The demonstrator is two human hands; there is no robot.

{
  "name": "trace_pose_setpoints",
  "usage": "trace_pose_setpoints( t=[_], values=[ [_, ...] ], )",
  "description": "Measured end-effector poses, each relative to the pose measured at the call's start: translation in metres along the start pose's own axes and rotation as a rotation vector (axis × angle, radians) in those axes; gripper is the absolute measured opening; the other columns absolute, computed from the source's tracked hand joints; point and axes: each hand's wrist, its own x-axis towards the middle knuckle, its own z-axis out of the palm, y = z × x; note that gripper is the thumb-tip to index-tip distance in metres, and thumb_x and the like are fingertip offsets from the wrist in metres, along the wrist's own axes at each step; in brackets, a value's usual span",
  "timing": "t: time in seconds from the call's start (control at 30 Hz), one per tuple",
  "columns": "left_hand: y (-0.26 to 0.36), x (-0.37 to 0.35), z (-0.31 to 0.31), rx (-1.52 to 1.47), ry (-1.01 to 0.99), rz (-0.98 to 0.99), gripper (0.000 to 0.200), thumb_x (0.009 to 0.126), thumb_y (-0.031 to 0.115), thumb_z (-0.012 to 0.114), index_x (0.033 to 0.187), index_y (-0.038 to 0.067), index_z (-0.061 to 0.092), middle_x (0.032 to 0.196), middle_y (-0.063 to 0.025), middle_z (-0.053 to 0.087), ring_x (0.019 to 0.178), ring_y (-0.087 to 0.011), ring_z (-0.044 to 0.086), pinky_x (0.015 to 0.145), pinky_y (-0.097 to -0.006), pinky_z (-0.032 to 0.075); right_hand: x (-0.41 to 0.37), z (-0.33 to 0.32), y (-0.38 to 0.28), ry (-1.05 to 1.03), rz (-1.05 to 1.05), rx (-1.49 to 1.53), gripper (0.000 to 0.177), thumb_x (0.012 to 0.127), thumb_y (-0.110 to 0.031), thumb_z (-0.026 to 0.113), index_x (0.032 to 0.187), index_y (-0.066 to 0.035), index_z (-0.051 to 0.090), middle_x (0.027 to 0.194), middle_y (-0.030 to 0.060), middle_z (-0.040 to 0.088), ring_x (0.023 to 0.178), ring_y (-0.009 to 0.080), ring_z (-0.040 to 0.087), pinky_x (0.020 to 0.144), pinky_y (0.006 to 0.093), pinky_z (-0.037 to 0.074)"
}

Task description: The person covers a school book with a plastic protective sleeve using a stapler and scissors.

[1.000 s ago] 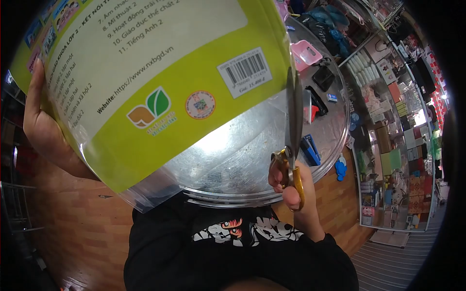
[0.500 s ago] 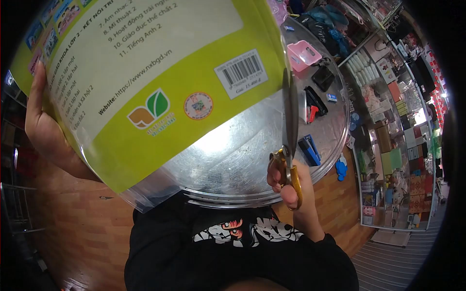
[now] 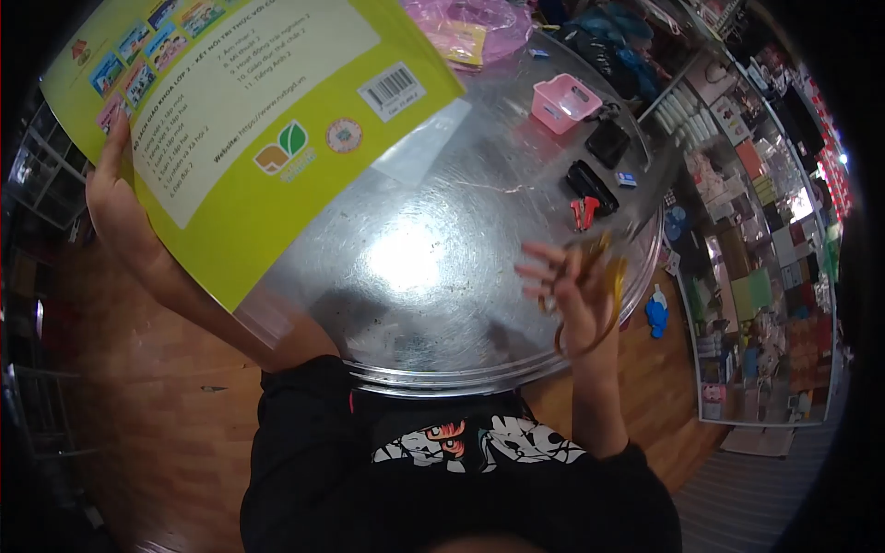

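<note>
My left hand (image 3: 120, 207) grips the left edge of a green book (image 3: 230, 258), its back cover with the barcode facing me, raised over the left part of the round metal table (image 3: 415, 318). Clear plastic sticks out from the book's lower corner and right side. On the right, my right hand (image 3: 576, 295) has the gold-handled scissors (image 3: 616, 290) hooked on it, with some fingers spread. The scissors' blades are smeared by motion and point to the upper right, away from the book.
On the table's right side lie a red staple remover (image 3: 583, 212), a black case (image 3: 592, 187), a black box (image 3: 609, 144), a small blue box (image 3: 626, 180) and a pink basket (image 3: 564, 101). Pink plastic (image 3: 502, 23) lies at the back. A glass display case (image 3: 747, 276) stands at right.
The book has moved away toward the upper left. My right hand has shifted right, and the scissors have swung from upright beside the book to a tilt toward the right.
</note>
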Motion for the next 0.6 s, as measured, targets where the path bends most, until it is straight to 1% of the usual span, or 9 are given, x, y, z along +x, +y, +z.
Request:
trace_pose_setpoints(
  t=[0.03,0.1,0.13,0.2,0.23,0.27,0.33,0.47,0.6],
  values=[
    [0.0,-0.003,0.004,-0.006,-0.012,-0.024,0.034,0.08,0.014,0.053,0.107,-0.006,0.046,0.096,-0.0176,0.056,0.08,-0.0217,0.059,0.069,-0.0282,0.049,0.014,0.006,-0.007,0.03,-0.051,0.008,0.021,0.078,-0.003,0.056,0.083,-0.006,0.036,0.102,0.02,0.053,0.09,0.0198,0.056,0.07,0.0248,0.047],
    [0.002,-0.011,0.012,-0.017,-0.031,-0.069,0.035,0.081,0.015,0.051,0.109,-0.006,0.045,0.098,-0.0182,0.055,0.082,-0.0228,0.059,0.07,-0.0296,0.049,0.041,0.021,-0.02,0.052,-0.212,0.066,0.027,0.075,-0.001,0.06,0.082,-0.006,0.035,0.094,0.0184,0.056,0.086,0.0176,0.058,0.07,0.0241,0.047],
    [0.002,-0.015,0.016,-0.022,-0.038,-0.092,0.036,0.081,0.015,0.05,0.11,-0.006,0.044,0.099,-0.0186,0.055,0.083,-0.0234,0.059,0.071,-0.0303,0.049,0.048,0.028,-0.026,0.059,-0.218,0.074,0.027,0.075,-0.001,0.06,0.082,-0.006,0.035,0.094,0.0184,0.056,0.086,0.0176,0.058,0.07,0.0241,0.047],
    [0.003,-0.022,0.024,-0.035,-0.048,-0.134,0.037,0.082,0.017,0.049,0.112,-0.005,0.043,0.101,-0.0192,0.054,0.085,-0.0245,0.059,0.072,-0.0317,0.05,0.06,0.037,-0.035,0.055,-0.315,-0.057,0.03,0.072,0.001,0.063,0.081,-0.007,0.035,0.086,0.016,0.059,0.08,0.015,0.059,0.07,0.0229,0.046],
    [0.003,-0.024,0.027,-0.042,-0.049,-0.155,0.038,0.083,0.017,0.048,0.113,-0.005,0.042,0.102,-0.0196,0.054,0.086,-0.0251,0.059,0.073,-0.0324,0.05,0.064,0.04,-0.035,0.071,-0.339,-0.053,0.031,0.071,0.0,0.065,0.079,-0.007,0.035,0.08,0.0137,0.06,0.074,0.0135,0.06,0.069,0.0218,0.046],
    [0.004,-0.028,0.031,-0.041,-0.05,-0.152,0.038,0.083,0.017,0.048,0.113,-0.005,0.042,0.102,-0.0196,0.054,0.086,-0.0251,0.059,0.073,-0.0324,0.05,0.066,0.04,-0.034,0.07,-0.341,-0.05,0.031,0.071,0.0,0.065,0.079,-0.007,0.035,0.08,0.0137,0.06,0.074,0.0135,0.06,0.069,0.0218,0.046],
    [0.006,-0.032,0.037,-0.134,-0.136,-0.198,0.032,0.078,0.013,0.054,0.103,-0.006,0.045,0.09,-0.0197,0.056,0.07,-0.0258,0.062,0.06,-0.0316,0.053,0.068,0.039,-0.03,0.078,-0.336,-0.093,0.03,0.072,-0.001,0.064,0.078,-0.008,0.036,0.078,0.0137,0.06,0.073,0.0138,0.06,0.066,0.0224,0.047],
    [-0.003,-0.017,0.027,-0.091,-0.088,-0.158,0.033,0.079,0.013,0.053,0.105,-0.006,0.045,0.093,-0.018,0.056,0.075,-0.0237,0.061,0.065,-0.0297,0.051,0.064,0.032,-0.023,0.125,-0.293,-0.054,0.029,0.071,0.0,0.064,0.078,-0.007,0.037,0.076,0.0127,0.06,0.071,0.0138,0.06,0.064,0.0232,0.048],
    [-0.006,0.007,-0.001,0.026,-0.089,-0.038,0.034,0.08,0.013,0.053,0.107,-0.006,0.045,0.096,-0.0165,0.056,0.079,-0.0218,0.059,0.068,-0.0283,0.049,0.07,0.011,-0.013,0.193,-0.257,-0.033,0.028,0.07,0.001,0.064,0.078,-0.006,0.039,0.075,0.0123,0.06,0.068,0.0145,0.059,0.061,0.0239,0.048]
  ],
)
